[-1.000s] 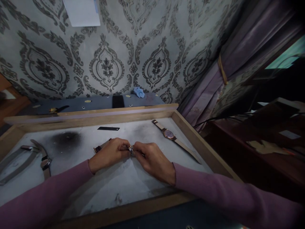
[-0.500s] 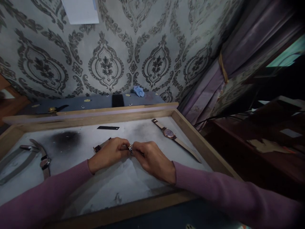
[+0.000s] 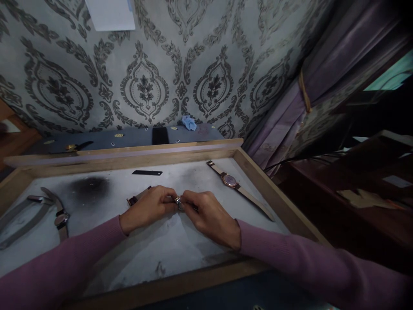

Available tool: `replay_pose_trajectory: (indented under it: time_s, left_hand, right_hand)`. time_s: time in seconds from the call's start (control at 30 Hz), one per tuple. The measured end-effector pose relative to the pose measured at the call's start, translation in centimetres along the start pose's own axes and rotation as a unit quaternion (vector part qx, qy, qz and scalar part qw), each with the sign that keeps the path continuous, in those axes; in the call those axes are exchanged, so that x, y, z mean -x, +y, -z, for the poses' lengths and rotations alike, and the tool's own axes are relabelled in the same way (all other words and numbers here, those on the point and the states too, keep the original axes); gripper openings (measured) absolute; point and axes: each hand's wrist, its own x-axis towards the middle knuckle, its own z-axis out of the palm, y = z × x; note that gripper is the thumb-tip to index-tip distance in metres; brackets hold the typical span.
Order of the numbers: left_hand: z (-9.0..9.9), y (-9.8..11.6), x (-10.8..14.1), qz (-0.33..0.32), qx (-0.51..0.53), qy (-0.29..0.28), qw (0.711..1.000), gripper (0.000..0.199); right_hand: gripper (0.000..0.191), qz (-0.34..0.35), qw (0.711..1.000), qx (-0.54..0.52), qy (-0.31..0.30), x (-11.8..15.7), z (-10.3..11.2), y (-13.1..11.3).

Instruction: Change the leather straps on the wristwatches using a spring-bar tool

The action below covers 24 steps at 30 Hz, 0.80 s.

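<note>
My left hand [image 3: 153,204] is closed in a pinch on a small shiny metal watch [image 3: 178,201], mostly covered by fingers. From the other side, my right hand [image 3: 204,213] grips the same piece between thumb and forefinger. A dark strap end [image 3: 133,200] shows behind my left hand; whether it joins the piece I hold is hidden. To the right lies a rose-gold watch [image 3: 229,181] with its strap spread out straight. Left of my hands is another watch [image 3: 61,219] on a grey-brown strap, beside grey tweezer-like arms [image 3: 26,224].
A wooden-rimmed tray [image 3: 180,151] with a white, smudged floor surrounds the work. A black flat blade-like strip [image 3: 147,172] lies near its back. Behind the rim are a black phone-like slab [image 3: 160,136], a crumpled blue cloth [image 3: 189,123] and a gold watch [image 3: 71,147].
My right hand has shifted and turned slightly at the fingertips, showing a little more of the metal piece. My left hand keeps its pinch. The view has moved slightly.
</note>
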Motion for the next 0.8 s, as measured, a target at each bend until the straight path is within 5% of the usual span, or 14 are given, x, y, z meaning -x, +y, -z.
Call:
replay_pose_trajectory:
  time_s: [0.8]
  left_hand:
    - [-0.11, 0.12, 0.08, 0.004, -0.013, 0.015, 1.0, 0.017]
  right_hand:
    - [0.022, -0.001, 1.0, -0.008, 0.001, -0.17, -0.11, -0.15]
